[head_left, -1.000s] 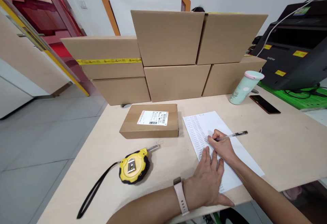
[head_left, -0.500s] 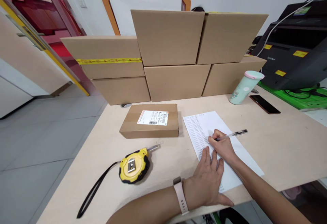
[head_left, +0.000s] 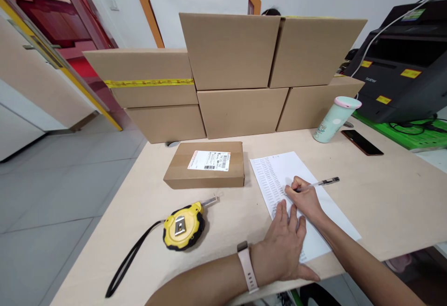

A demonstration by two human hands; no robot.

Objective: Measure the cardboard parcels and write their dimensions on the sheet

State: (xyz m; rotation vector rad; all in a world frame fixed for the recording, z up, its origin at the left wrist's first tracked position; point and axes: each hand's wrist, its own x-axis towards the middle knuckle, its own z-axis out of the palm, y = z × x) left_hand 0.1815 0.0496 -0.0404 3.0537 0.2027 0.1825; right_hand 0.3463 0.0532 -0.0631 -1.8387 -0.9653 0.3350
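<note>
My right hand is closed round a pen, whose tip meets a white sheet of paper printed with columns of small text. Flat on the sheet's lower left part lies my left hand, fingers spread and a pink-strapped watch on its wrist. To the left of the paper sits a small cardboard box with a shipping label on top. A yellow and black tape measure lies in front of the box, its metal end sticking out a little and its black strap trailing left.
Several large cardboard boxes are stacked along the back of the table. At the right stand a mint tumbler and a phone lying flat. Beyond them is a black printer. Part of a person's head shows behind the boxes.
My right hand and the pen have shifted very slightly to the right on the paper. My left hand and the things on the table have stayed in place.
</note>
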